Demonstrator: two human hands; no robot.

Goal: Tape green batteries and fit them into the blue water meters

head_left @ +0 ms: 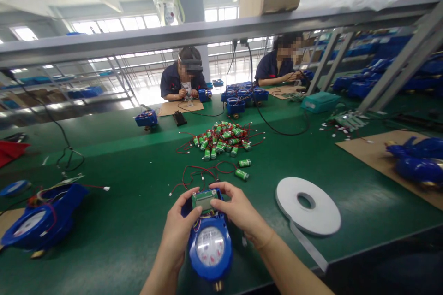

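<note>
A blue water meter (210,246) with a round white dial lies near the table's front edge, its brass fitting pointing toward me. At its upper end a green circuit board with a small display (205,202) sits in the blue housing. My left hand (177,228) grips the housing's left side, thumb at the board's lower edge. On the other side my right hand (238,207) holds the housing, its thumb on the display. Coloured wires show below the board. Just beyond the hands lie two green batteries (242,174) with red and black leads.
Behind is a pile of green batteries (221,138). A white tape roll (308,206) lies at the right, another meter (44,216) at the left. Blue parts rest on cardboard (374,150) far right. Two people work across the table, under a metal shelf (207,30).
</note>
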